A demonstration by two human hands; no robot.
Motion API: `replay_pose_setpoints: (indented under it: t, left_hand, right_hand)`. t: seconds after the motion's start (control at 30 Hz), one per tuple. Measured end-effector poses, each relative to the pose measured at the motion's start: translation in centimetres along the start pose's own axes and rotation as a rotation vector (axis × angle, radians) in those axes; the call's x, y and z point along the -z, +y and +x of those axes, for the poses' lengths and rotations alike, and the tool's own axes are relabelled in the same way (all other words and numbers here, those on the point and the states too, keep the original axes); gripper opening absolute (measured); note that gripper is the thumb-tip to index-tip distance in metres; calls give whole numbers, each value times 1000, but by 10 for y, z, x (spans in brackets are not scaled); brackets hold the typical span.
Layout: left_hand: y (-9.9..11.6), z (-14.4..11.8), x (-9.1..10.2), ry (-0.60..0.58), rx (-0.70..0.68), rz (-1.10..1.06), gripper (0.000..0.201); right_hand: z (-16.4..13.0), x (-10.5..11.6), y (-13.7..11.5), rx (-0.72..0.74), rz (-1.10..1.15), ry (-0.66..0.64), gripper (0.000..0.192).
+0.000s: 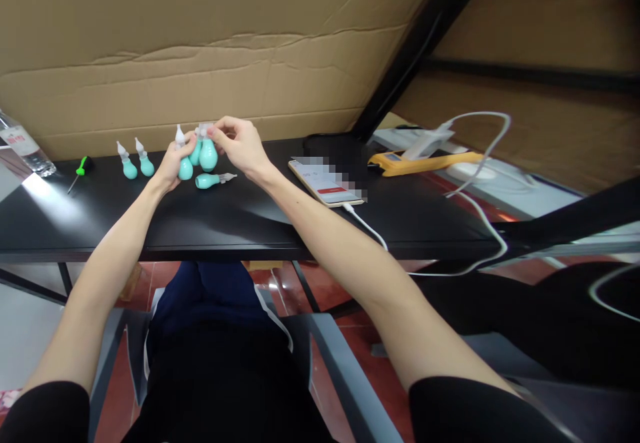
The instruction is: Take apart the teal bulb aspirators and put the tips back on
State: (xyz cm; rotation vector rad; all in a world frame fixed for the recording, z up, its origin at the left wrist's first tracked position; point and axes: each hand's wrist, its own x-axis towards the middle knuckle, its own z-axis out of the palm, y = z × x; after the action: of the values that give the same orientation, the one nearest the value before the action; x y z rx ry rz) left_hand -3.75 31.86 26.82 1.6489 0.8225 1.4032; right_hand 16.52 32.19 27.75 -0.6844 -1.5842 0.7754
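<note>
My left hand (171,165) is closed around a teal nasal aspirator (185,168), its pale pointed nozzle upward. With thumb and fingers pinched together, my right hand (243,147) grips the clear upper end of another nasal aspirator (208,156); its teal bulb hangs below. Between the hands, partly hidden, is a further teal bulb (195,152); I cannot tell whether it stands or is held. One more aspirator (207,181) lies on its side on the black table (225,223), nozzle to the right. Left of my hands, two aspirators (130,169) (147,166) rest with nozzles up, slightly tilted.
A green-and-black screwdriver (81,168) and a plastic bottle (25,146) lie at the left. Right of my hands is a phone (320,183) with a white cable (370,228). A yellow device (420,163) lies farther right. Cardboard (225,63) walls the table's back.
</note>
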Motion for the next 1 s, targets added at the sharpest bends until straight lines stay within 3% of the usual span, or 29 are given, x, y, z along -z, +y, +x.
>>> replay_pose_setpoints:
  t: [0.17, 0.43, 1.0]
  left_hand:
    - [3, 1, -1, 65, -15, -11, 38]
    - [-1, 3, 4, 90, -51, 20, 60]
    - [12, -8, -13, -49, 85, 7, 58]
  right_hand:
    - [1, 0, -1, 13, 11, -22, 75]
    - [0, 3, 0, 74, -49, -32, 65]
    - [4, 4, 7, 63, -46, 63, 45]
